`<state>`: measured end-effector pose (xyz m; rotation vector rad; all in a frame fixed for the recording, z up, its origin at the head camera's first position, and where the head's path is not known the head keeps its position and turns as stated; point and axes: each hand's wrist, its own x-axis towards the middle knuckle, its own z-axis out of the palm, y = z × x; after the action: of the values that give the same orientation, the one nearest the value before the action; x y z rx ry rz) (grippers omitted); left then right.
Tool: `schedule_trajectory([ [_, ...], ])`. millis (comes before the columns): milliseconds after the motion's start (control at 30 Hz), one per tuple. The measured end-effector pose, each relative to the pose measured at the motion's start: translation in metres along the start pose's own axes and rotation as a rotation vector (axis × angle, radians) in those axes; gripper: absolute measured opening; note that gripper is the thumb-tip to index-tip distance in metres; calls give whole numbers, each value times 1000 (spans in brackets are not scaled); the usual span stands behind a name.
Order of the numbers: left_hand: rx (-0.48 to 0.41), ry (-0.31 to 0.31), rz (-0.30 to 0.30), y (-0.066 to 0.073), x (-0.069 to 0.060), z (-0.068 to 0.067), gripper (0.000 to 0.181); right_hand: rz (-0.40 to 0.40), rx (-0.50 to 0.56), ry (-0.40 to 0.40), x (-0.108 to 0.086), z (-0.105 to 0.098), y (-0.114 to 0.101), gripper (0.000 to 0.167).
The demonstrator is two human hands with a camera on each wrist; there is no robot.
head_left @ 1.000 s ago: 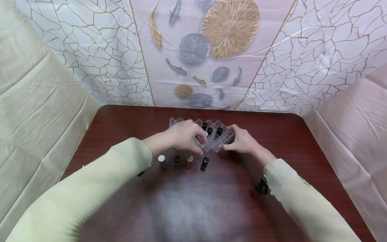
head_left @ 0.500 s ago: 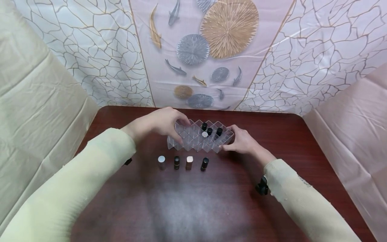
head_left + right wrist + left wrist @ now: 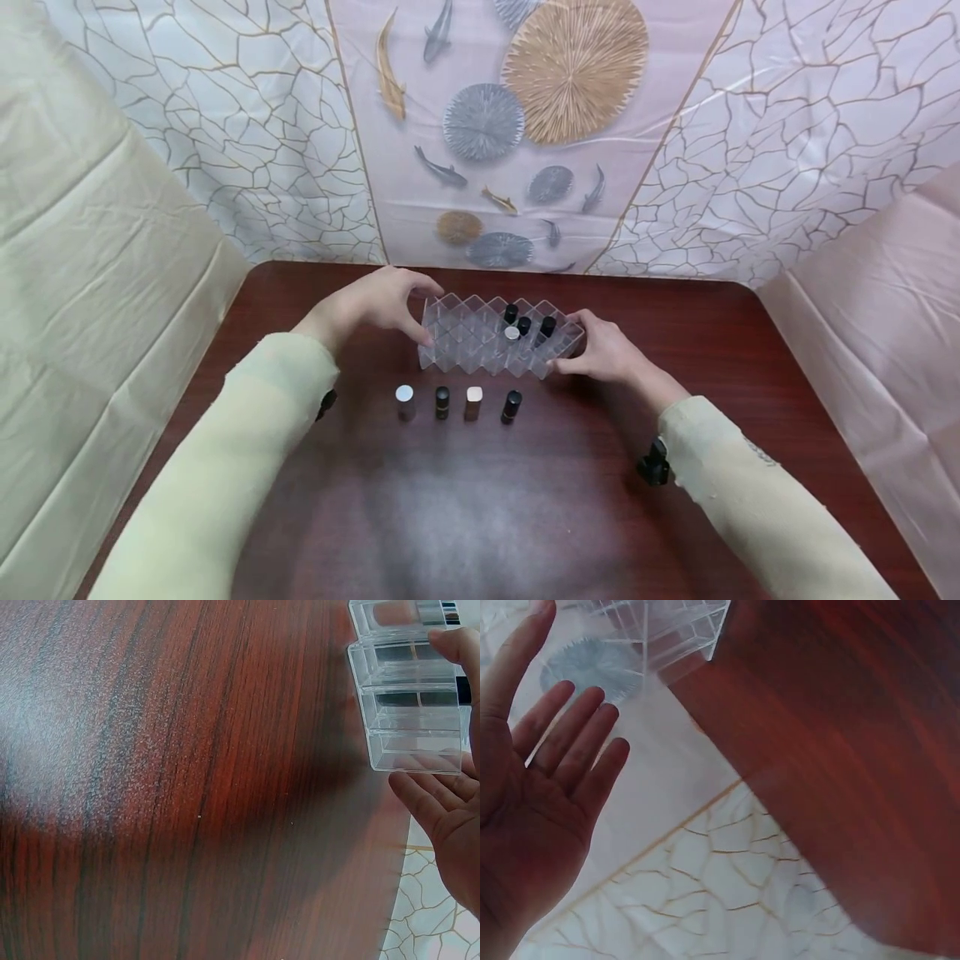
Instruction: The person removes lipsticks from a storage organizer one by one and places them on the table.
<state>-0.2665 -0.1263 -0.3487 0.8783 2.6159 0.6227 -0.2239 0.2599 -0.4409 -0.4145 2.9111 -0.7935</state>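
Observation:
A clear plastic lipstick organizer [image 3: 472,337] with diamond-shaped compartments stands near the back of the table. Several lipsticks with black caps and one with a white top [image 3: 512,332] stand in its right half. My right hand [image 3: 611,350] grips the organizer's right end, thumb at the front; the right wrist view shows its fingers [image 3: 431,802] around that end. At the left end, my left hand [image 3: 375,307] is spread with thumb and fingers apart. Its fingers [image 3: 577,742] look straight in the left wrist view and hold nothing. Whether the thumb touches the organizer, I cannot tell.
In front of the organizer stands a row of lipsticks: a silver-white-topped one [image 3: 405,402], a black one [image 3: 442,402], a rose-gold one [image 3: 473,402] and another black one [image 3: 512,407]. A patterned curtain [image 3: 487,125] hangs behind the dark red wooden table [image 3: 480,500].
My left hand has moved left from above the organizer's middle to its left end, uncovering the compartments. My right hand keeps its place at the right end.

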Motion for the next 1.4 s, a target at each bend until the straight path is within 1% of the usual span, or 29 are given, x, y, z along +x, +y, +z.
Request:
schedule_trajectory([
  [167, -69, 66, -46, -18, -3, 9, 89, 2, 8, -4, 0, 0, 2, 85],
  [333, -125, 102, -72, -30, -7, 19, 96, 12, 11, -9, 1, 1, 2, 86],
  [533, -162, 101, -102, -39, -8, 31, 107, 5, 22, -5, 0, 2, 2, 85],
  [667, -215, 90, -123, -42, -8, 38, 113, -1, 30, -2, 0, 2, 2, 84],
  [800, -248, 76, -139, -43, -8, 43, 115, -4, 31, 1, 0, 2, 2, 84],
  [900, -267, 76, -129, -45, -6, 45, 116, -9, 33, 3, 0, 2, 2, 84],
  [1033, -279, 82, -98, -50, -2, 52, 117, -8, 32, -2, -1, 3, 3, 84],
  [1133, -300, 77, -86, -52, 1, 55, 118, -1, 28, -6, -1, 2, 2, 85],
  [1300, -375, 50, -79, -51, 3, 57, 118, 7, 26, -13, -1, 1, -1, 86],
  [1400, -386, 27, -73, -52, 6, 57, 120, 11, 24, -13, -2, 0, -1, 86],
])
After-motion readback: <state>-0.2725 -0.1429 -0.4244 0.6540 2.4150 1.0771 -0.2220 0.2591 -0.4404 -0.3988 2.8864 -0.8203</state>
